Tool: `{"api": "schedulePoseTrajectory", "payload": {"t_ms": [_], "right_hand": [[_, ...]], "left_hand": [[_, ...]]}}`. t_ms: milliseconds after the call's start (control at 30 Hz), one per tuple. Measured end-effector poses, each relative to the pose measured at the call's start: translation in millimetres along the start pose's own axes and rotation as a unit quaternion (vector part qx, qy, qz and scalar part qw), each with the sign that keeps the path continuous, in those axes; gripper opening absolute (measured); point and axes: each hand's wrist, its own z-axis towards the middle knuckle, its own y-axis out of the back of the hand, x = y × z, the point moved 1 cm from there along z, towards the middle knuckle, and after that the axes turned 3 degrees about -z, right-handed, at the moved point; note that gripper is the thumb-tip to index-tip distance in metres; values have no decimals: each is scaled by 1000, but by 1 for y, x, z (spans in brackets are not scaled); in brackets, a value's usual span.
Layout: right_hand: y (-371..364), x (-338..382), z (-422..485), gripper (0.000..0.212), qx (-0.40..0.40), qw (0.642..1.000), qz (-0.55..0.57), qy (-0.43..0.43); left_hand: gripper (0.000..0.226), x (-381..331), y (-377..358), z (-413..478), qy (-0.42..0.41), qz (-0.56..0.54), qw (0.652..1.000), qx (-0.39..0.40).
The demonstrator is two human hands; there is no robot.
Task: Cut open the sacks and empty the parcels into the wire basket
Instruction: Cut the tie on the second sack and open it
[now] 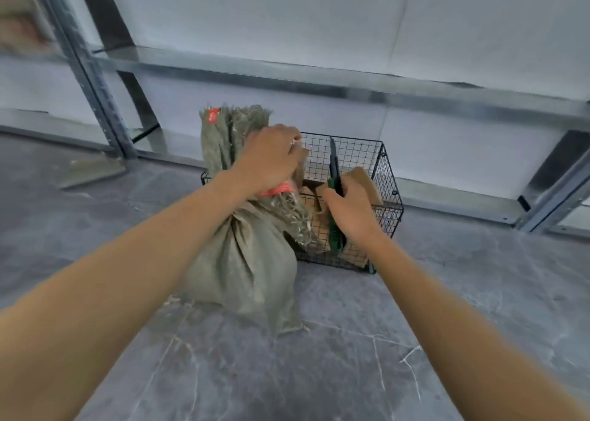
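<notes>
The sack (pixel 245 261) is stood on the grey floor (pixel 319 372), touching the wire basket (pixel 388 177). Its tied neck is clenched in the left hand (pixel 271 161). A utility knife (pixel 335 181), blade up, is gripped by the right hand (pixel 351 209) over brown parcels (pixel 364 181) inside the basket.

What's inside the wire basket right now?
The wire basket holds several brown cardboard parcels, some tilted. The right hand with the knife and the tied sack cover part of the basket, so the count and its floor are hidden.
</notes>
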Motion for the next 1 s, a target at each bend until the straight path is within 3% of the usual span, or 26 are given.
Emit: {"api": "schedulePoseTrajectory", "payload": {"t_ms": [100, 167, 267, 367, 433, 533, 667, 800, 933, 967, 1000], "right_hand": [[-31, 14, -3, 4, 15, 999, 41, -22], [-48, 22, -6, 5, 27, 995, 93, -20], [-71, 24, -5, 33, 67, 988, 134, -36], [-96, 23, 1, 50, 73, 990, 116, -42], [-110, 22, 9, 52, 60, 990, 115, -52], [-123, 23, 20, 48, 34, 989, 117, -83], [-131, 21, 35, 24, 11, 978, 168, -120], [-132, 17, 47, 18, 5, 968, 196, -159], [-136, 16, 52, 28, -6, 969, 193, -153], [-136, 17, 53, 30, -10, 970, 189, -152], [-135, 19, 55, 30, -15, 971, 186, -150]], "left_hand": [[36, 48, 18, -8, 74, -11, 983, -167], [38, 76, 24, -18, 165, -98, 956, -223], [43, 108, 19, -32, 321, -234, 901, -173], [24, 131, 9, -39, 376, -312, 866, -105], [21, 139, 3, -40, 376, -341, 860, -51], [39, 140, -8, -44, 343, -396, 851, 30], [31, 142, -18, -46, 302, -435, 838, 133], [32, 132, -21, -46, 264, -415, 833, 254], [42, 124, -27, -47, 205, -338, 885, 244], [35, 126, -33, -44, 204, -320, 890, 255], [26, 123, -32, -47, 150, -286, 908, 269]]}}
